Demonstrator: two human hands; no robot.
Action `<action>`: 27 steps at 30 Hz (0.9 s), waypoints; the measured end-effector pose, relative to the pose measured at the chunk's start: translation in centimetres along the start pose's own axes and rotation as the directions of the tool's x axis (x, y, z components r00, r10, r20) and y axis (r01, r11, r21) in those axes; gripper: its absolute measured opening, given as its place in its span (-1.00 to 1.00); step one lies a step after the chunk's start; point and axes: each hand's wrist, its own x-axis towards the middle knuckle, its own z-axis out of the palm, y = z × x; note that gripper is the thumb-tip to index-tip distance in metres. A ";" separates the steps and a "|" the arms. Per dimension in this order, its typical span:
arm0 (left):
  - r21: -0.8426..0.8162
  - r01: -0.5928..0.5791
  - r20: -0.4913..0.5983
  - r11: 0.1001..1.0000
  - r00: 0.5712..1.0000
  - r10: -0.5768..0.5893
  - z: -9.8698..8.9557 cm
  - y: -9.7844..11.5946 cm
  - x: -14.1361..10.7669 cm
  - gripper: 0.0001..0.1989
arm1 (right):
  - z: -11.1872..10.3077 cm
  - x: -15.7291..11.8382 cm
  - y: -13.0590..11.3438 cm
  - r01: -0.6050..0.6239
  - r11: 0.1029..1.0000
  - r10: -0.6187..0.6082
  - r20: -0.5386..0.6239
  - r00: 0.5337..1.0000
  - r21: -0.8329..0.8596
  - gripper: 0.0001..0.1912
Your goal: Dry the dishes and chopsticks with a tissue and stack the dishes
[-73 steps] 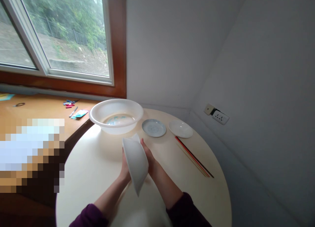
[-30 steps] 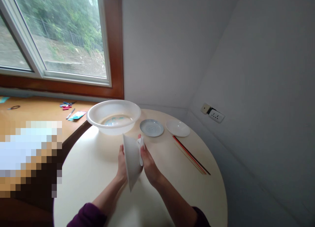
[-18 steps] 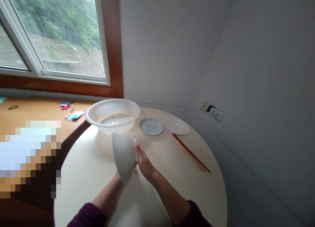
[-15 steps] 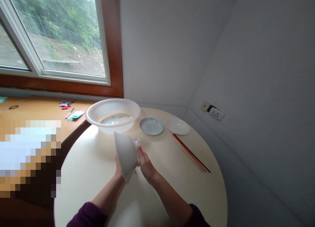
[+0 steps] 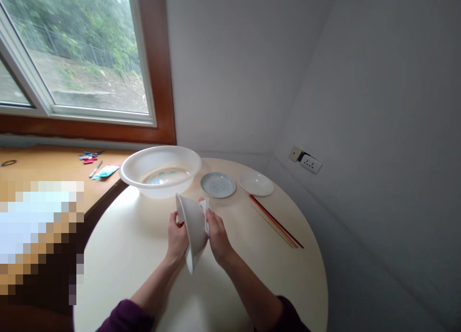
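A white bowl [image 5: 196, 228] is held on its side above the round table [image 5: 137, 245], its base toward the right. My left hand [image 5: 177, 239] grips it by the rim, with some fingers hidden inside. On the other side, my right hand [image 5: 219, 237] is closed on a folded white cloth or tissue [image 5: 206, 211] and presses it to the bowl's underside. Beyond the hands lie a grey-blue plate [image 5: 218, 185] and a shallow white dish [image 5: 256, 184]. Several chopsticks [image 5: 275, 220], red and dark, rest at the right.
A large translucent basin [image 5: 124, 172] with some liquid in it stands at the table's back left. The wooden desk [image 5: 43, 166] at the left bears a pen [image 5: 95, 169], a small teal packet [image 5: 106, 172] and scissors-like items. A wall socket [image 5: 310, 163] is at the right.
The bowl has turned, and more of its underside now faces right. My left hand shows more plainly at the rim. The right hand with the cloth has shifted slightly right. The view has swung slightly right.
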 end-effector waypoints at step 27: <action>0.126 0.125 0.028 0.984 0.991 -0.129 -0.3 -3.4 0.9 -0.70 | -8.8 -3.0 -1.6 0.487 0.496 -0.296 0.387 0.873 -0.719 -0.42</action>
